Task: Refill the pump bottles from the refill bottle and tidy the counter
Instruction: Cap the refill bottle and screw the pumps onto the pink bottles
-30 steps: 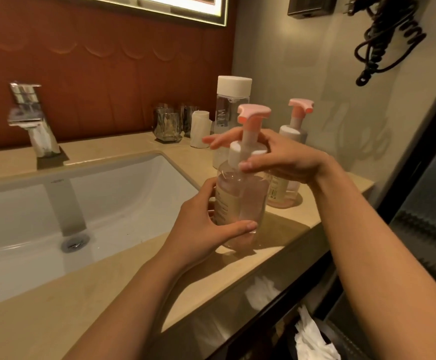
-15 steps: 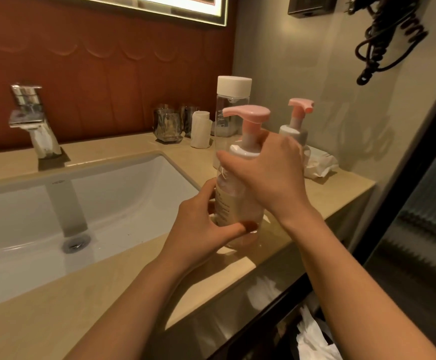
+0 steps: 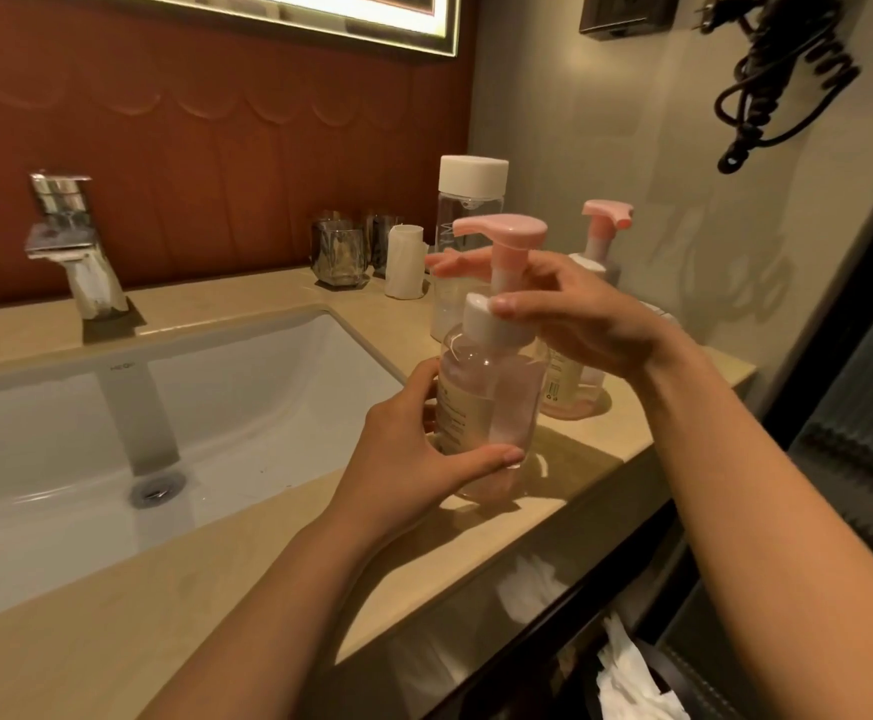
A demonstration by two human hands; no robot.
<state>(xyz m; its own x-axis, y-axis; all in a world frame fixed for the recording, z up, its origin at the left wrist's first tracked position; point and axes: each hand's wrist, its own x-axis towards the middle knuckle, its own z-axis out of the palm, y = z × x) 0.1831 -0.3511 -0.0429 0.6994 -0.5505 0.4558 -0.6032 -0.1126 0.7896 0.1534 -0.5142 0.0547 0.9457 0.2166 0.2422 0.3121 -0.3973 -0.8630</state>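
Near pump bottle: clear, with pale pinkish liquid inside, upright at the centre of the frame over the front part of the counter. I cannot tell whether its base rests on the stone or is held just off it.
Pump top: the pink pump head points towards the left of the frame, and its stem runs down into a white collar seated on the bottle's neck.
Left hand: grips the bottle low on its body, coming in from the lower left. The thumb lies across the front and the fingers curl round the far side, mostly hidden.
Right hand: comes in from the right at collar height. The thumb tip presses on the front of the white collar, while the fingers pass close together behind the pink stem, their tips showing left of it, so the top is pinched between thumb and fingers.
Refill bottle: tall and clear with a white cap on, standing just behind the near pump bottle.
Second pump bottle: upright on the counter right of centre, behind the right hand, also with a pink head.
Basin: white, sunk into the counter on the left of the frame, with a chrome faucet behind it.
Back of counter: glass tumblers and beside them a small white roll.
Upper right: a black coiled cord hangs on the wall.
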